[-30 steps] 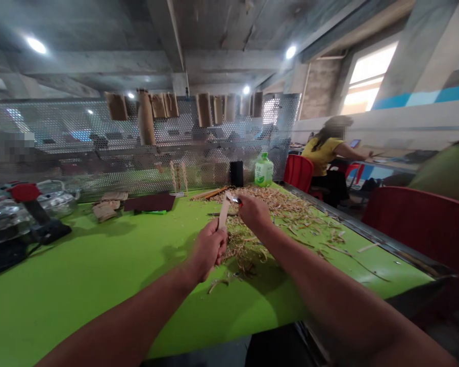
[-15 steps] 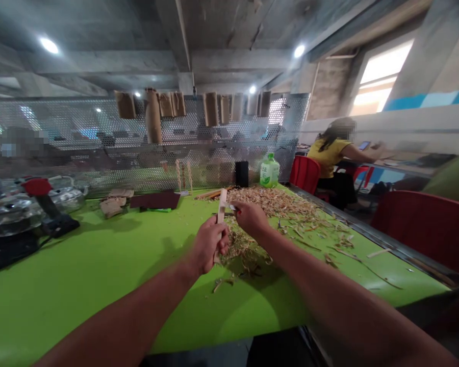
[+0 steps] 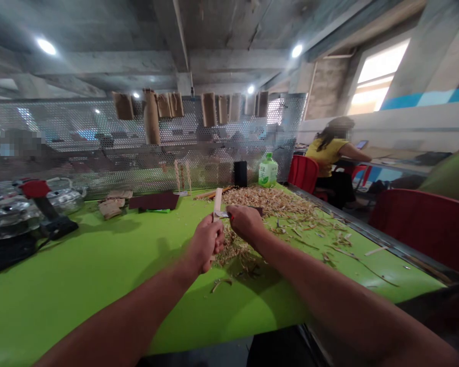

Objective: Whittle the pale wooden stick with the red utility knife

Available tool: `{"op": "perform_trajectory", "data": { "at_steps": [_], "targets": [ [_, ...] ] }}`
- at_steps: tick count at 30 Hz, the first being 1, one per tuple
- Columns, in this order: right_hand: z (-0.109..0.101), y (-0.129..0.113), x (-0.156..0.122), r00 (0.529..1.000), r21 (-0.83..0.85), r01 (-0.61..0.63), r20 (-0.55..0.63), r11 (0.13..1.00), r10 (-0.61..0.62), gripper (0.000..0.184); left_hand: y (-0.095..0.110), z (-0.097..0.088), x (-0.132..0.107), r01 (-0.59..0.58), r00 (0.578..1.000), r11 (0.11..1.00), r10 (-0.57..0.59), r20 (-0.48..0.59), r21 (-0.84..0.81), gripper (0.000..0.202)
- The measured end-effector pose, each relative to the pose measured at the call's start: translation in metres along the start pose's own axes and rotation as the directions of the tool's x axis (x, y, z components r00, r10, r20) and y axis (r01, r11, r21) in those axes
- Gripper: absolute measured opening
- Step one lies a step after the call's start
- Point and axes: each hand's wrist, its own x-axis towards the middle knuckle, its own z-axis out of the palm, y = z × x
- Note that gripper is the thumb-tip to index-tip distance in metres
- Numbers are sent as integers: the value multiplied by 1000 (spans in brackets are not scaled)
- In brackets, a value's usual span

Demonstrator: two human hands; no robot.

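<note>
My left hand [image 3: 205,243] is closed around a pale wooden stick [image 3: 217,200] that stands upright above the fist. My right hand [image 3: 244,222] is closed on a small knife [image 3: 225,214] with a red bit at the handle; its blade lies against the stick just above my left fist. Both hands hover over the green table [image 3: 99,265]. A heap of wood shavings [image 3: 275,201] lies under and behind them.
A green bottle [image 3: 268,171] and a black box [image 3: 240,173] stand by the perforated metal screen [image 3: 99,148]. A dark sheet [image 3: 153,201] and wood pieces lie at the back. Metal pots and a red-topped tool [image 3: 38,196] sit left. Red chairs [image 3: 421,224] and a seated person [image 3: 331,153] are right.
The knife in my right hand has slid down the stick toward my left fist. Both hands have shifted slightly left and nearer to me.
</note>
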Motion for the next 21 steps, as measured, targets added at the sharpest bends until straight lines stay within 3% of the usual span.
{"op": "perform_trajectory", "data": {
  "at_steps": [7, 11, 13, 17, 21],
  "targets": [
    [0, 16, 9, 993, 53, -83, -82, 995, 87, 29, 3, 5, -13, 60, 998, 995, -61, 13, 81, 8],
    [0, 50, 21, 923, 153, -375, -27, 914, 383, 32, -4, 16, -26, 106, 974, 989, -123, 189, 100, 28],
    [2, 64, 25, 900, 198, -428, 2, 882, 437, 31, -8, 19, -28, 112, 957, 991, -128, 260, 74, 33],
    [7, 54, 23, 917, 217, -371, -66, 903, 392, 36, -7, 9, -15, 70, 985, 998, -69, 156, 2, 26],
    [10, 19, 12, 983, 196, -159, -58, 968, 173, 38, -1, -7, 3, 6, 1000, 1000, -5, 27, -27, 16]
  ]
}}
